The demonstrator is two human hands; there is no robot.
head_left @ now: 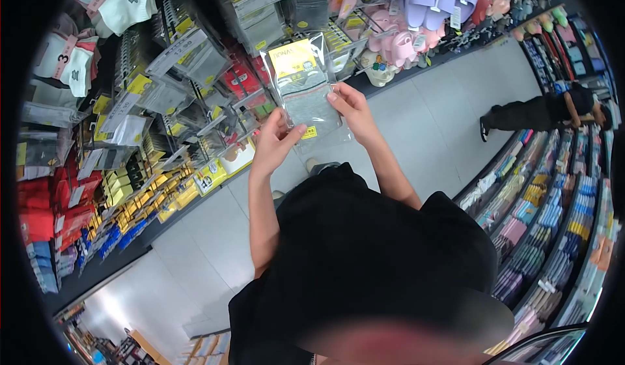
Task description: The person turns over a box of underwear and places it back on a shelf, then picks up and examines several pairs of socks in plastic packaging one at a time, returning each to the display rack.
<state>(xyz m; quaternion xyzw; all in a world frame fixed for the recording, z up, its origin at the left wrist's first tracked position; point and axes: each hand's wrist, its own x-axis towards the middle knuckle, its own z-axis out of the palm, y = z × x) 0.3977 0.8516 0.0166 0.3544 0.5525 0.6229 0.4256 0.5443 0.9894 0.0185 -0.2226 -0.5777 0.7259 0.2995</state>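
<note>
The clear packet [308, 99] is pinched by left hand [276, 142] and right hand [351, 110] — best held by its edges, yellow label [291, 59] uncovered.

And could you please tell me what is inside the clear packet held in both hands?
Through the packet, grey cloth with a reddish line shows, along with a yellow label. What lies behind the label, and the cloth's far side, cannot be seen.
</note>
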